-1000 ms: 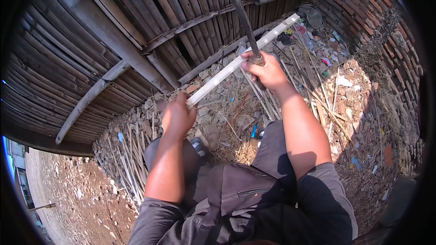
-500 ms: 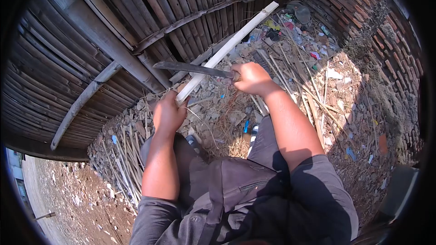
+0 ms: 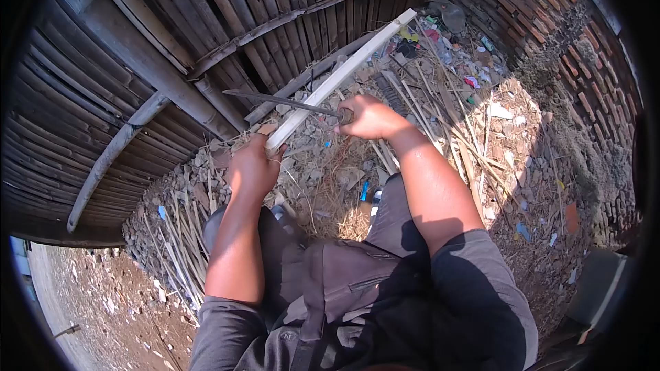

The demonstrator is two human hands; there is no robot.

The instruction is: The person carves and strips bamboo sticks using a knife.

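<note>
A long pale strip (image 3: 344, 72) slants up and away to the right over the rubble. My left hand (image 3: 253, 170) is closed around its near end. The fingers of my right hand (image 3: 371, 118) are wrapped round the handle of a long dark blade (image 3: 292, 103). That blade points left and crosses the strip a little beyond my left hand. Whether its edge touches the strip or cuts into it, I cannot tell.
A bamboo wall (image 3: 302, 34) stands ahead and to the left, a brick wall (image 3: 584, 62) to the right. Thin split sticks (image 3: 180, 247) lie left of my legs, and more sticks (image 3: 467, 148) lie right. Rubble and coloured litter (image 3: 447, 41) cover the ground.
The blade has swung from pointing up beside the strip to lying across it, pointing left. The strip's far end has shifted left, and its near end remains in my left hand.
</note>
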